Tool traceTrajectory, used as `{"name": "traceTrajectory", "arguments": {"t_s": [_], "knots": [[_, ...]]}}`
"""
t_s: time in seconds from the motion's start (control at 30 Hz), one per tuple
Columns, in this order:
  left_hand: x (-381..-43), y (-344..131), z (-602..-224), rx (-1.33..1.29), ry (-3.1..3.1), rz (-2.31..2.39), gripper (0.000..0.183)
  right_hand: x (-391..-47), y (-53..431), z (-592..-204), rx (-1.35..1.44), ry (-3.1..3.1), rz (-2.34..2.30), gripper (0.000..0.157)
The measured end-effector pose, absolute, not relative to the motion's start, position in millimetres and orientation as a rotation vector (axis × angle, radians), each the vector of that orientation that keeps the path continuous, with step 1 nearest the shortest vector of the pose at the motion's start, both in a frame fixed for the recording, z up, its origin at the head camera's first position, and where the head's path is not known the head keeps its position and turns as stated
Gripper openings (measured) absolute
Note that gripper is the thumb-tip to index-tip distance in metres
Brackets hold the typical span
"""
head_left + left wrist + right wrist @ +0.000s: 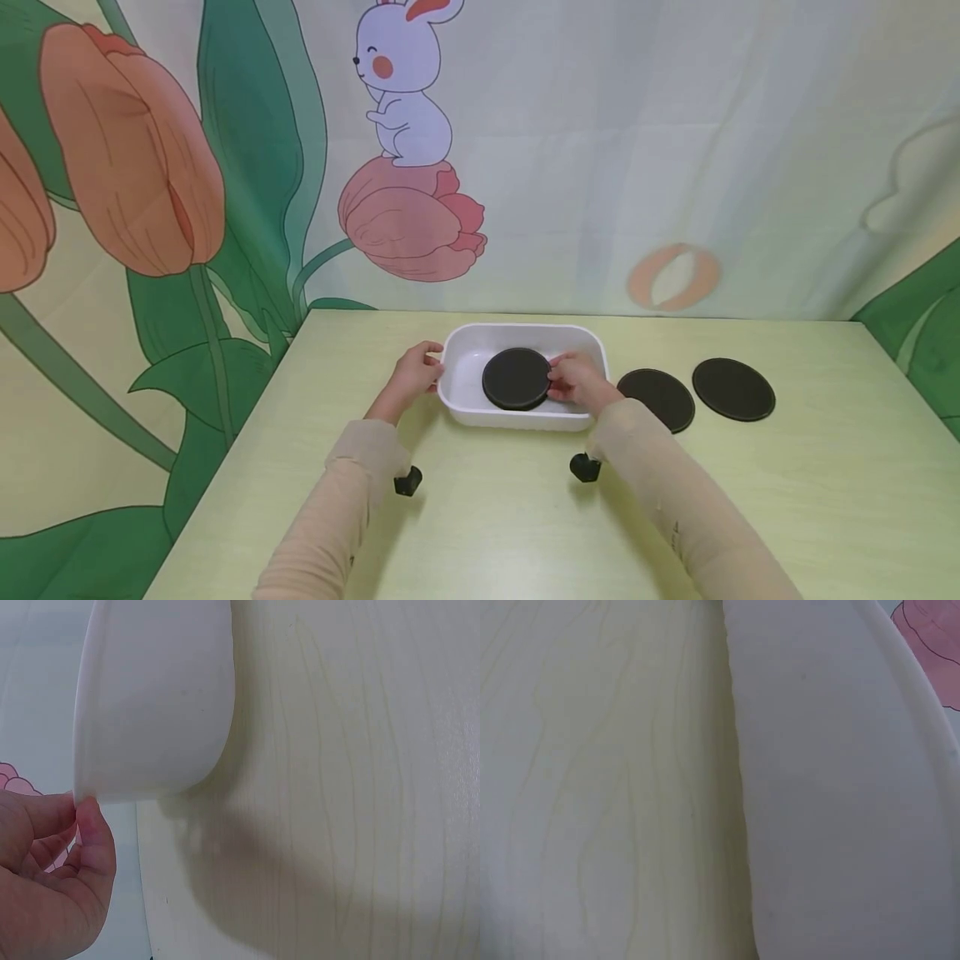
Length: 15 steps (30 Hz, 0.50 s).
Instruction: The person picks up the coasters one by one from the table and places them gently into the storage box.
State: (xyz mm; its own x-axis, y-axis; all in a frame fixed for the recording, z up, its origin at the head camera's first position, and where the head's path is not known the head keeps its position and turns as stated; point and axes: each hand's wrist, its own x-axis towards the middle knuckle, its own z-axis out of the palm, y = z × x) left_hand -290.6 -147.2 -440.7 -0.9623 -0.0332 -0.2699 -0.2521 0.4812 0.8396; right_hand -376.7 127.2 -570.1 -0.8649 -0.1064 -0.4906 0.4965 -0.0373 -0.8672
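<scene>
A white rectangular plastic basin (487, 419) with rounded corners stands near the table's back edge. Inside it is a round black coaster (517, 379), dark side edge showing at the front. My left hand (415, 371) pinches the basin's left end; in the left wrist view, thumb and fingers (94, 825) meet at its rim. Reaching over the basin's right part, my right hand (581, 382) holds the coaster by its right edge. The right wrist view shows only the basin's outer wall (840, 780) and the table, with the right hand out of sight.
Two more flat black coasters lie on the table (480, 533) right of the basin: a nearer one (660, 398), partly covered by the right forearm, and a farther one (733, 389). A printed curtain (562, 167) hangs behind the table's back edge.
</scene>
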Motion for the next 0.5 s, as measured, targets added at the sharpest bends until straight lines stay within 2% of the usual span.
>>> {"name": "traceTrajectory", "arguments": {"t_s": [0.03, 0.07, 0.17, 0.33, 0.5], "knots": [[-291, -147, -441, -0.252, 2.507, 1.48, 0.035, -364, 123, -552, 0.414, 1.875, -1.934, 0.023], [-291, -147, -441, -0.256, 2.503, 1.482, 0.035, -363, 121, -549, 0.443, 1.928, -1.898, 0.024], [-291, -147, -442, -0.264, 2.494, 1.491, 0.036, -326, 107, -495, 0.515, 2.075, -1.784, 0.028], [-292, -147, -441, -0.278, 2.483, 1.504, 0.035, -288, 98, -443, 0.494, 2.125, -1.774, 0.027], [-291, -147, -440, -0.271, 2.501, 1.473, 0.036, -294, 102, -450, 0.431, 2.107, -1.824, 0.025]]}}
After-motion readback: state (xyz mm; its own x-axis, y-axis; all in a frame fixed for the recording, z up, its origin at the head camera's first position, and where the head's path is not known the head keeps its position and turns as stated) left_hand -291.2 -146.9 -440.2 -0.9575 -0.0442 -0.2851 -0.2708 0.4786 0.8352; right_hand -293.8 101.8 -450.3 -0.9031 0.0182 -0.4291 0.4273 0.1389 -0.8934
